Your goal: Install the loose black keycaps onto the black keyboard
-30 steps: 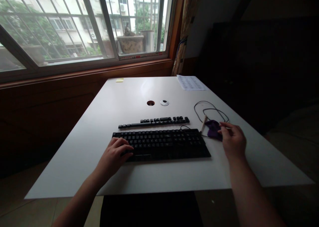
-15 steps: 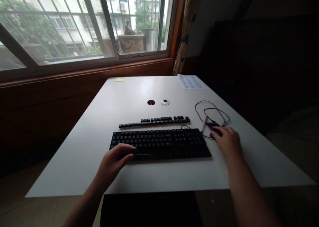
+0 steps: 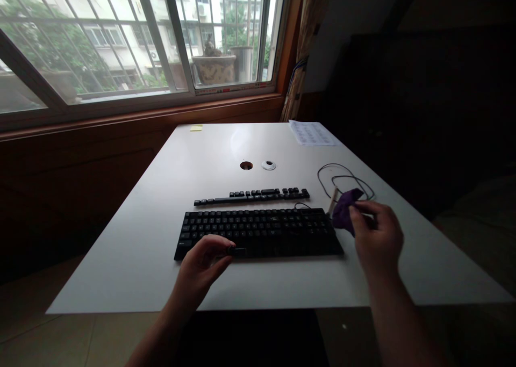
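A black keyboard (image 3: pixel 258 227) lies on the white table, its front rows bare of keycaps on the side toward me. Over its front edge, my left hand (image 3: pixel 205 257) is closed in a pinch; something small and dark shows at the fingertips, too unclear to name. To the right of the keyboard, my right hand (image 3: pixel 377 232) grips a crumpled purple cloth (image 3: pixel 344 211), lifted off the table. Behind the keyboard, loose black keycaps (image 3: pixel 252 197) are laid out in two rows, with a long space bar key among them. A slim light-coloured stick (image 3: pixel 333 199) stands partly hidden behind the cloth.
A thin cable (image 3: pixel 322 179) lies looped at the right. Further back are a round hole (image 3: pixel 246 165) in the table, a white ring-shaped cover (image 3: pixel 269 165), printed paper (image 3: pixel 312 133) and a yellow note (image 3: pixel 196 128). A barred window (image 3: pixel 133 44) is beyond the table.
My right hand has raised the purple cloth from the table beside the cable. My left hand has shifted right along the front of the keyboard, still pinched.
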Motion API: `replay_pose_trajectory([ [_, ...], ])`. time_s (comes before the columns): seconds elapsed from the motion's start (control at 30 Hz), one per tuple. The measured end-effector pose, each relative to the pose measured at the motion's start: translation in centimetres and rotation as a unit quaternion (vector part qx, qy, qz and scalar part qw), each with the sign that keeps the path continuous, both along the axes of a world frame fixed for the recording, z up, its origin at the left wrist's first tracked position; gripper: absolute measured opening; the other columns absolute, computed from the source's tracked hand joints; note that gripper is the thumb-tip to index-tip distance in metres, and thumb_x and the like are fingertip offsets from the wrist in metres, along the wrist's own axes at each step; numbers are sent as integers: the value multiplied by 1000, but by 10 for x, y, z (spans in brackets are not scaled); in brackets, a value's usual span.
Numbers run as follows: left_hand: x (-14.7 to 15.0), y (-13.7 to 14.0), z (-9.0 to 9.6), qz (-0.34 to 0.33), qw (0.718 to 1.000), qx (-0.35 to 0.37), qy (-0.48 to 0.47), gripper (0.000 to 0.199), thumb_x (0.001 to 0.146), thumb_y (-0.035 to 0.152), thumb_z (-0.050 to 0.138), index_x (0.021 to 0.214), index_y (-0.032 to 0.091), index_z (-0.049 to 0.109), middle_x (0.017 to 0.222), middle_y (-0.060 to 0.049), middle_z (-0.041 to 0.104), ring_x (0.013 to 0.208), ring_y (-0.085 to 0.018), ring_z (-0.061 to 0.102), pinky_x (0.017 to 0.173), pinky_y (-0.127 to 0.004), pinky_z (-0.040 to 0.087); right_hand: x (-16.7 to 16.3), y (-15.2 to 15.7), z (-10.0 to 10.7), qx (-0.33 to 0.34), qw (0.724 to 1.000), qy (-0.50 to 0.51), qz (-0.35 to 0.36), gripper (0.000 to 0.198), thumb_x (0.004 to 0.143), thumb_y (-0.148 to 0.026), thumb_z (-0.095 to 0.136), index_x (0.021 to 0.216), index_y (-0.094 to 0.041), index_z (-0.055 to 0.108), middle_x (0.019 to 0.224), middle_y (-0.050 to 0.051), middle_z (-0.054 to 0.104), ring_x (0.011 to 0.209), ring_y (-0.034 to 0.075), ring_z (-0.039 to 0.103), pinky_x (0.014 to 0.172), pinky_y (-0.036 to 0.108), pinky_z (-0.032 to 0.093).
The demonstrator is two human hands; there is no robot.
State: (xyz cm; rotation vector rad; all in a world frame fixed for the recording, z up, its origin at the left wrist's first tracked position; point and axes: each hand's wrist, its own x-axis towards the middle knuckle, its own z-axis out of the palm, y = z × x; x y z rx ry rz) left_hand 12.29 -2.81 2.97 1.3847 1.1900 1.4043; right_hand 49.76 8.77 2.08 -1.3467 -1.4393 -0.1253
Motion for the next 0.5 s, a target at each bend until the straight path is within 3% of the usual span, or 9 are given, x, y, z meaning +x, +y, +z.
replay_pose_trajectory([
  [0.13, 10, 0, -2, -12, 1000, -8, -11, 17, 87, 29, 82, 100, 21, 73, 100, -6, 75, 94, -17, 73, 86, -28, 61, -51, -35, 17, -19, 992, 11, 126, 14, 95, -32, 72, 106, -25, 71, 105, 4, 70, 100, 21, 67, 91, 39, 55],
  [0.23, 18, 1, -5, -21, 999, -4, -30, 17, 86, 29, 83, 97, 21, 73, 98, -5, 73, 94, -17, 72, 85, -27, 61, -92, -56, 21, -43, 971, 19, 235, 10, 95, -26, 71, 105, -29, 73, 102, 2, 70, 95, 19, 67, 86, 35, 56],
  [0.4, 31, 3, -7, -11, 998, -17, -59, 18, 84, 31, 85, 91, 20, 72, 96, -5, 72, 92, -18, 71, 84, -29, 62, -145, -77, 13, -92, 926, 75, 359, 13, 97, -25, 70, 105, -31, 78, 95, 3, 69, 87, 19, 69, 75, 32, 59],
  [0.5, 34, 3, -5, 0, 998, -30, -49, 19, 83, 33, 85, 89, 20, 74, 95, -5, 73, 90, -20, 72, 82, -31, 63, -159, -78, 5, -123, 907, 100, 390, 14, 97, -26, 70, 106, -31, 80, 95, 3, 69, 87, 18, 69, 75, 31, 60],
])
